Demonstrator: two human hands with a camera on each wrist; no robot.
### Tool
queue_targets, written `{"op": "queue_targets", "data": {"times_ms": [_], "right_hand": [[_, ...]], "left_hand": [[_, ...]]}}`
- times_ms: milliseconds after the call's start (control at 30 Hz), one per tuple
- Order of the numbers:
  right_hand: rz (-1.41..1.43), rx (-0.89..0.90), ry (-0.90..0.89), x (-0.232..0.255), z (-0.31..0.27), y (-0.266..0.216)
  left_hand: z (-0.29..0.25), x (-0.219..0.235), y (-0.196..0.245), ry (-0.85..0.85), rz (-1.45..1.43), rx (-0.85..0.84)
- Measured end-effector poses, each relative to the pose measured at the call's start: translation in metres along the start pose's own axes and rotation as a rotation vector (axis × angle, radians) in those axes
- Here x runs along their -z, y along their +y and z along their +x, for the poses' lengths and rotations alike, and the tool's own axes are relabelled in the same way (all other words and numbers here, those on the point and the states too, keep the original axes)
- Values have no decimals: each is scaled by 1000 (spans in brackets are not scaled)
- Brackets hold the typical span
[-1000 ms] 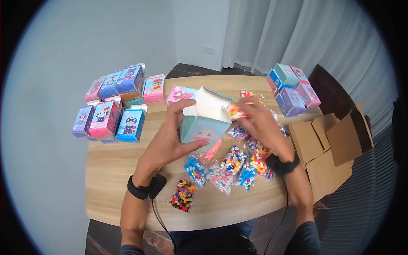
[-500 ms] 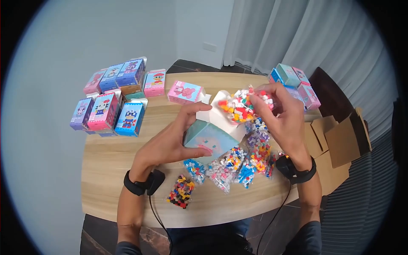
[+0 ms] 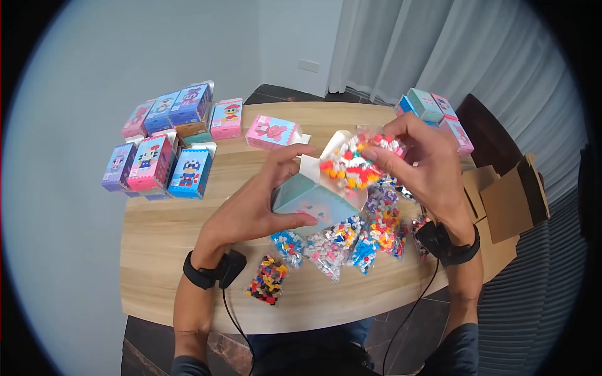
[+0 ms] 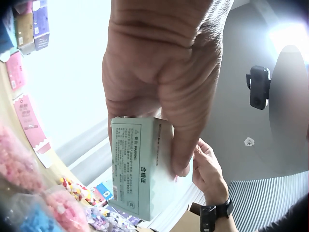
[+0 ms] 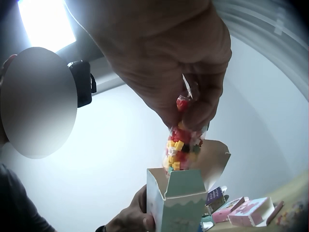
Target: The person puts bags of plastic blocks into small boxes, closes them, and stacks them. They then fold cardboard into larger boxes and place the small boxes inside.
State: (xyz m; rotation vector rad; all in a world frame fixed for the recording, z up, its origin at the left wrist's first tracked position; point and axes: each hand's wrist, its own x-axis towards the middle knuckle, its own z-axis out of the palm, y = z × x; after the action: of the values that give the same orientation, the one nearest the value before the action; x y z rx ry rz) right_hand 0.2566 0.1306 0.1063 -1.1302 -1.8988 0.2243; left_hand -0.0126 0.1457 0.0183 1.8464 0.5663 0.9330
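Observation:
My left hand (image 3: 254, 203) grips a pale green box (image 3: 313, 203) with its flaps raised, tilted above the table. In the left wrist view, printed text covers one side of this box (image 4: 133, 169). Pinched in my right hand (image 3: 429, 166) is a clear bag of red, yellow and white bricks (image 3: 357, 163) at the box's mouth. The right wrist view shows the bag's lower end (image 5: 178, 154) at the opening, partly behind a raised flap. Beneath the hands lie several bags of small bricks, among them a pink and white one (image 3: 326, 255).
Several printed boxes (image 3: 150, 164) stand at the table's left, more (image 3: 426, 106) at the back right. A pink box (image 3: 273, 131) lies behind the green one. A bag of dark mixed bricks (image 3: 268, 280) is near the front edge. Opened cardboard (image 3: 511, 200) is at the right.
My right hand has brought the bag up from the right to the box's mouth, then slightly lower. The green box, still in my left hand, has tilted toward the right.

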Motion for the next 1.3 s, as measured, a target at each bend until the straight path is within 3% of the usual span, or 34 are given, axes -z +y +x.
{"op": "queue_targets", "data": {"times_ms": [67,100,167,233,333,400,433,533,600,667,733,800,833,900,1067,1133,1200,1267,1300], "right_hand": [[1,-78,-104,2,-2,0],[33,21,0,-1,-3,5],[-27,78,16,1,-3,2],[-84,127,36,1,-3,0],[237,85,-272,-3,2,-2],[184,19,-279,-1,1,-10],[75,150,-170,-5,-1,-3],[-38,274,-137,-10,-4,1],[124,192,-420,-18,-6,9],[73,207,-407,-22,-4,7],[319,-8,-102,-33,-9,12],[480,-56,-102,-42,-13,21],[794,-252,-124,-46,-13,17],[1053,-508,-181,-52,-11,2],[1188,-486,73,-77,-10,-7],[1302,-472,-34,-81,-10,-5],[1257,-484,-83,-88,-11,-3],[1171,-496,-92,-95,-13,1],[1217,-484,43,-98,-14,4]], "left_hand": [[-1,-1,1,25,4,-63],[-1,-2,5,50,-42,-37],[-1,-1,7,80,-86,-14],[0,1,7,-1,-113,-15],[2,-8,5,44,-105,-25],[2,-7,3,118,-46,-102],[1,-6,2,201,14,-178],[5,-7,1,259,-123,-257],[3,-8,2,199,-37,-230],[4,-7,2,139,49,-206],[8,-10,-1,234,72,-271],[10,-16,-8,311,-41,-299],[9,-18,-11,349,-163,-303],[2,-20,-6,312,-75,-209],[7,-19,0,284,22,-25],[10,-19,-3,352,-184,15],[9,-21,-10,356,-163,-37],[9,-25,-11,478,-45,-130],[9,-25,-11,476,-43,-138]]}}
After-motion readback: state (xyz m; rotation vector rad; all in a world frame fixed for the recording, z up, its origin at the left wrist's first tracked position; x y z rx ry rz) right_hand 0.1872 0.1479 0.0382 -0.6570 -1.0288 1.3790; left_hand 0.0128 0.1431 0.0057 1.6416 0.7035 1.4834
